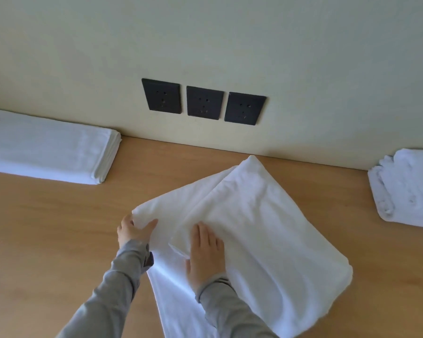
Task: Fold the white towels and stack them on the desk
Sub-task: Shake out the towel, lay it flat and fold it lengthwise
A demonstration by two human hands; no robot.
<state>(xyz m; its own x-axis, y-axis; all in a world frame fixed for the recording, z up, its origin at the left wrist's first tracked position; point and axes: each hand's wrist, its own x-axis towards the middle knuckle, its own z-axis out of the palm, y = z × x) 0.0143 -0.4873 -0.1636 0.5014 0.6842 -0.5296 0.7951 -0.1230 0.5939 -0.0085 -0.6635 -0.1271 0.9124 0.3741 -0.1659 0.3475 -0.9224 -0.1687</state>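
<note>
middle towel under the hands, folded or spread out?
Partly folded. The middle towel lies doubled over on the desk; the left hand grips a loose corner, the right hand presses flat on top.

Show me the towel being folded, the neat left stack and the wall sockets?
towel being folded [266, 228], head view, folded top layer.
neat left stack [47, 147], head view, top face.
wall sockets [205, 103], head view, middle plate.

Towel [254, 215]: plain white throughout.
Left stack [47, 147]: white with faint lengthwise stripes.
Right pile [408, 189]: plain white, with grey shading in the folds.
Desk [47, 228]: light tan wood with faint grain.
Wall [205, 32]: pale cream with a slight green tint, uniform.
Sockets [205, 103]: three plates, dark grey to black.
Sleeves [112, 289]: plain mid grey on both arms.
</note>
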